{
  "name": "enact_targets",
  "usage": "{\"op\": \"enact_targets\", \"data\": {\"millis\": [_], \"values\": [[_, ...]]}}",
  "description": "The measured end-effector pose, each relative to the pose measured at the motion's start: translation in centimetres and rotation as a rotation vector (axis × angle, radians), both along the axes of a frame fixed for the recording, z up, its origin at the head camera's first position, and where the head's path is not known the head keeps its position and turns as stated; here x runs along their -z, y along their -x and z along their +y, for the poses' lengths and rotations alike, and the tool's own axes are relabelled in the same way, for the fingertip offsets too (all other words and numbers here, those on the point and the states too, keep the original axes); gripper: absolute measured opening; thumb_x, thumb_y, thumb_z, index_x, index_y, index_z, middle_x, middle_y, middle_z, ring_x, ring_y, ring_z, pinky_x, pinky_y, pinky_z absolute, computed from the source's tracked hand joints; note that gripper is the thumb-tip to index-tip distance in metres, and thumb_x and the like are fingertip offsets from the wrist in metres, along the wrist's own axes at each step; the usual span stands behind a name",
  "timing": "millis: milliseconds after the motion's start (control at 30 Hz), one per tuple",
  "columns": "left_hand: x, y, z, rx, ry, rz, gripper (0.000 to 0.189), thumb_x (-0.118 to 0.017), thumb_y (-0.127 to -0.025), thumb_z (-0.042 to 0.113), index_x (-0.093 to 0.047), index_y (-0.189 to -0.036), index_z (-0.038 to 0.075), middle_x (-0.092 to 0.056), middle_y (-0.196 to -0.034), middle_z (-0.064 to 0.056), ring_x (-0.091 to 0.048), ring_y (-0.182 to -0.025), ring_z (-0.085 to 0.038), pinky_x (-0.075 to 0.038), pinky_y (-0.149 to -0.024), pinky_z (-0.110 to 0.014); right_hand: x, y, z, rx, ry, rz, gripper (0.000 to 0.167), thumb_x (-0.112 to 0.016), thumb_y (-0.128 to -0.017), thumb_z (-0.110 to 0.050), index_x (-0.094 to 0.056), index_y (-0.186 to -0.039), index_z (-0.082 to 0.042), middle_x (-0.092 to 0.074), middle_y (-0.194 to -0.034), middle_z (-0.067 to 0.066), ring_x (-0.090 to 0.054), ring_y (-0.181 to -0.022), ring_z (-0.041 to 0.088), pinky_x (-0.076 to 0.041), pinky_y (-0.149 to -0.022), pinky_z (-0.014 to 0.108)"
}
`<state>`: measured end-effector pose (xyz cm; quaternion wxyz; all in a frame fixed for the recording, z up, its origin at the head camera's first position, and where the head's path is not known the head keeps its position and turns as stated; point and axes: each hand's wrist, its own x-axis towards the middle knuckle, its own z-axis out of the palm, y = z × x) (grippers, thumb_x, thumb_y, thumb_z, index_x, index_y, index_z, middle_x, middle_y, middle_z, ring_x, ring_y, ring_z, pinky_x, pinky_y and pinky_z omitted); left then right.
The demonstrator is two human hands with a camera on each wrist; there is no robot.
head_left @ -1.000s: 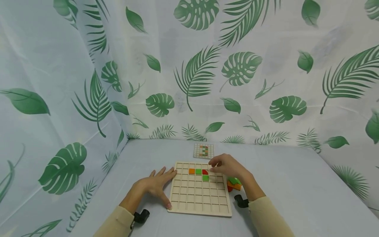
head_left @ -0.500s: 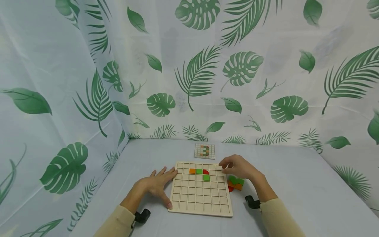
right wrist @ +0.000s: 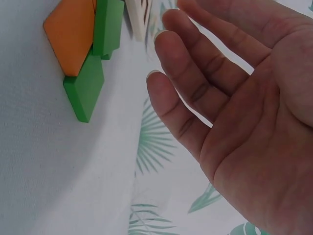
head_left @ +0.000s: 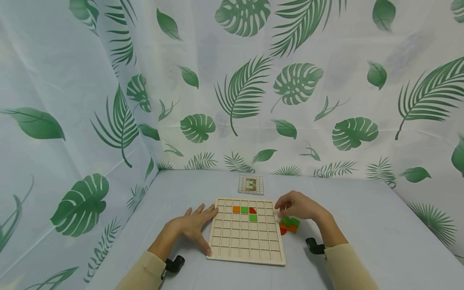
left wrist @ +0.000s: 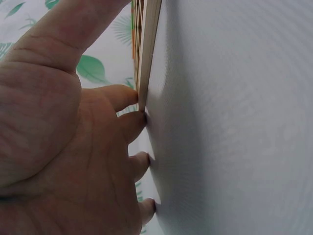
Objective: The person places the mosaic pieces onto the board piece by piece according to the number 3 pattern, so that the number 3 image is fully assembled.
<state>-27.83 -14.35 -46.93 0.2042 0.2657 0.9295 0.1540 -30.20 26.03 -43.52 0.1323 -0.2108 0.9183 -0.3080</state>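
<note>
A pale wooden grid board (head_left: 239, 243) lies flat on the table. In its upper rows sit an orange square tile (head_left: 236, 209), a green square tile (head_left: 245, 210), a red tile with one rounded corner (head_left: 252, 210) and, below that, another green tile (head_left: 253, 217). My left hand (head_left: 191, 226) is spread at the board's left side, thumb at the near corner and fingertips along the edge. Beyond the right edge, my right hand (head_left: 300, 205) hovers by a small heap of loose tiles, fingers loosely bent and holding nothing. Orange (right wrist: 71, 36) and green tiles (right wrist: 88, 88) of this heap show in the right wrist view.
Behind the board lies a small card (head_left: 251, 185) printed with a coloured grid pattern. A red piece (head_left: 283, 231) peeks out at the heap's near side. White leaf-print curtains (head_left: 243, 100) enclose the table at the back and sides.
My right hand has moved right, from over the board's upper right part to the loose tiles beside it. The left hand keeps its place, and the tiles on the board look the same.
</note>
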Motion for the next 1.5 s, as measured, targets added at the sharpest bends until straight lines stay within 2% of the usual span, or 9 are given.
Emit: {"op": "enact_targets", "data": {"millis": [300, 567, 733, 1033, 1500], "values": [[0.1, 0.0, 0.0, -0.001, -0.002, -0.007, 0.135, -0.095, -0.065, 0.059, -0.016, -0.169, 0.021, -0.009, -0.177, -0.003, -0.002, -0.163, -0.038, -0.004, -0.126, -0.070, 0.2, -0.2, 0.3, -0.008, -0.006, -0.045, 0.012, -0.081, -0.087, -0.009, -0.080, -0.099, -0.012, -0.069, -0.085, 0.001, -0.058, -0.081, 0.018, -0.049, -0.066, 0.030], [-0.1, -0.1, 0.0, 0.000, -0.002, -0.006, 0.135, -0.094, -0.065, 0.059, -0.017, -0.169, 0.020, -0.008, -0.177, -0.003, -0.002, -0.163, -0.039, -0.004, -0.126, -0.070, 0.8, -0.2, 0.8, -0.073, -0.034, -0.090, 0.019, -0.085, -0.079, -0.005, -0.081, -0.092, -0.017, -0.067, -0.084, 0.001, -0.057, -0.078, 0.017, -0.047, -0.063, 0.029], [-0.1, -0.2, -0.1, 0.000, 0.001, -0.006, 0.135, -0.095, -0.065, 0.059, -0.017, -0.169, 0.020, -0.008, -0.177, -0.004, -0.002, -0.163, -0.039, -0.004, -0.126, -0.071, 1.3, -0.1, 0.7, -0.069, -0.059, -0.112, 0.021, -0.085, -0.077, -0.002, -0.079, -0.089, -0.017, -0.063, -0.080, 0.000, -0.055, -0.077, 0.018, -0.045, -0.063, 0.031], [0.2, 0.1, -0.1, -0.003, 0.000, -0.001, 0.136, -0.094, -0.064, 0.060, -0.016, -0.169, 0.021, -0.007, -0.177, -0.001, -0.001, -0.163, -0.038, -0.004, -0.126, -0.070, 1.5, 0.1, 0.5, -0.073, -0.072, -0.122, 0.024, -0.088, -0.075, 0.000, -0.076, -0.090, -0.014, -0.060, -0.078, 0.000, -0.053, -0.076, 0.018, -0.043, -0.063, 0.030], [0.2, 0.2, 0.0, -0.004, 0.009, 0.000, 0.137, -0.094, -0.064, 0.061, -0.016, -0.169, 0.022, -0.007, -0.177, -0.001, -0.001, -0.163, -0.037, -0.004, -0.126, -0.070, 1.7, 0.0, 0.5, -0.053, -0.079, -0.126, 0.023, -0.085, -0.077, 0.002, -0.073, -0.091, -0.012, -0.062, -0.081, 0.001, -0.054, -0.077, 0.018, -0.042, -0.065, 0.031]]}}
